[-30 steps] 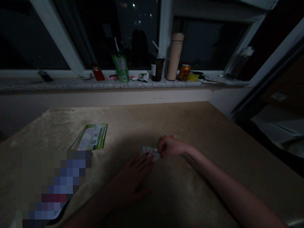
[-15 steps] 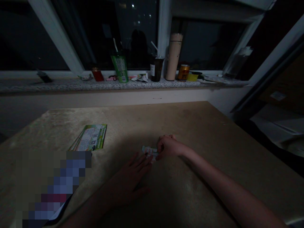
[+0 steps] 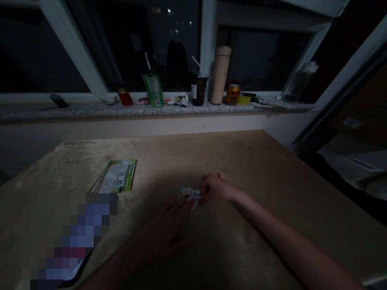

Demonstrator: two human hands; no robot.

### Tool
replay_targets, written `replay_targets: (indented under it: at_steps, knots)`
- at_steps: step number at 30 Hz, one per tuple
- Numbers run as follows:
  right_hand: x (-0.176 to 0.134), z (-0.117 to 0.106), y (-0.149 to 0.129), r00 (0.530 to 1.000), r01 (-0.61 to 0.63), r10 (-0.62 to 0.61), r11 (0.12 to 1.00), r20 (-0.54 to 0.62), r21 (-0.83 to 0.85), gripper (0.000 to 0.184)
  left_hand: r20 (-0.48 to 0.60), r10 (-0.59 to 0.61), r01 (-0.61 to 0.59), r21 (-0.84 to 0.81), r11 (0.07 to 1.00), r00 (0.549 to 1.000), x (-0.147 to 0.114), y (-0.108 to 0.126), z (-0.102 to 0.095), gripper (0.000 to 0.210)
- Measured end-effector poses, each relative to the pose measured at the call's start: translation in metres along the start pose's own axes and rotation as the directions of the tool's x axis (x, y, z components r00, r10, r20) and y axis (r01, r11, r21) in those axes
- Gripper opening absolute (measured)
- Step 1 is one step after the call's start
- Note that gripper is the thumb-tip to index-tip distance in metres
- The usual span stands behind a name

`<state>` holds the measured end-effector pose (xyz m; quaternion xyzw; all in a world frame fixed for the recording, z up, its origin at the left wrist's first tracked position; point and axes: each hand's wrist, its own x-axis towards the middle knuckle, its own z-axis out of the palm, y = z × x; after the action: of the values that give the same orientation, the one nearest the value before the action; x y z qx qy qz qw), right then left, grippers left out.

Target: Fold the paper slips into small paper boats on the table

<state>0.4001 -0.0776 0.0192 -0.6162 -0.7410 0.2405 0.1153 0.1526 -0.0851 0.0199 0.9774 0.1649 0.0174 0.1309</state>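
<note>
On the table lies a small flat printed piece (image 3: 188, 192), greenish-white with reddish lettering; it looks like paper or thin card, but its kind is hard to make out in the dim light. My left hand (image 3: 166, 225) rests flat with its fingers stretched out, the fingertips on the near edge of the piece. At the right end of the piece, my right hand (image 3: 213, 187) is closed with curled fingers, gripping that end. The curled fingers hide the part they hold.
Green printed cards (image 3: 116, 175) lie fanned on the table (image 3: 242, 157) at left, with a blurred-out object (image 3: 81, 231) nearer me. Along the windowsill (image 3: 169, 110) stand a green cup (image 3: 153, 88), a dark cup (image 3: 198, 90), a tall pinkish flask (image 3: 220, 76) and a can (image 3: 233, 94).
The view has tilted up very slightly. Both hands and the printed piece stay in the same place.
</note>
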Motion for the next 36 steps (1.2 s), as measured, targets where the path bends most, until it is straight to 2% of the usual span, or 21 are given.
replay_targets:
  at_steps: [4,10,13,14,15,17,19,21,28,36]
  knots:
    - [-0.007,0.004,0.004,0.996,0.075,-0.075,0.997,-0.052,0.005,0.027,0.007,0.017,-0.017,0.046,0.999,1.000,0.005,0.001,-0.001,0.064]
    - [-0.015,0.009,0.010,0.980,0.150,-0.148,0.989,-0.135,0.004,0.024,0.030,-0.007,0.005,0.064,0.998,1.000,0.008,0.001,0.000,0.066]
    - [-0.016,0.009,0.008,0.953,0.196,-0.188,0.981,-0.237,0.009,0.012,0.022,0.000,-0.002,0.059,0.998,1.000,0.008,0.000,-0.001,0.066]
    - [-0.016,0.010,0.006,0.938,0.241,-0.236,0.970,-0.254,-0.008,0.017,0.019,0.002,-0.003,0.057,0.998,1.000,0.008,0.000,-0.001,0.066]
    - [-0.016,0.010,0.005,0.921,0.302,-0.302,0.953,-0.245,-0.037,0.026,0.016,0.004,-0.004,0.055,0.998,1.000,0.008,0.000,-0.001,0.065]
    - [-0.016,0.012,0.002,0.887,0.427,-0.440,0.897,-0.143,-0.109,0.040,0.012,0.004,-0.005,0.054,0.999,1.000,0.008,0.000,-0.002,0.063]
    - [-0.016,0.013,0.002,0.865,0.486,-0.499,0.859,-0.048,-0.161,0.047,0.006,0.004,-0.005,0.063,0.998,1.000,0.009,0.000,-0.002,0.060]
    - [-0.016,0.013,0.004,0.866,0.486,-0.500,0.852,-0.025,-0.194,0.050,-0.002,0.004,-0.004,0.086,0.996,1.000,0.008,-0.001,-0.003,0.058]
    - [-0.029,0.005,0.013,0.891,0.426,-0.452,0.869,-0.051,-0.252,0.059,-0.076,0.005,0.006,0.154,0.988,0.997,0.006,-0.009,-0.005,0.050]
    - [-0.048,0.005,0.006,0.862,0.450,-0.495,0.847,-0.112,-0.284,0.048,-0.080,0.013,0.006,0.232,0.973,0.997,0.007,-0.012,-0.001,0.054]
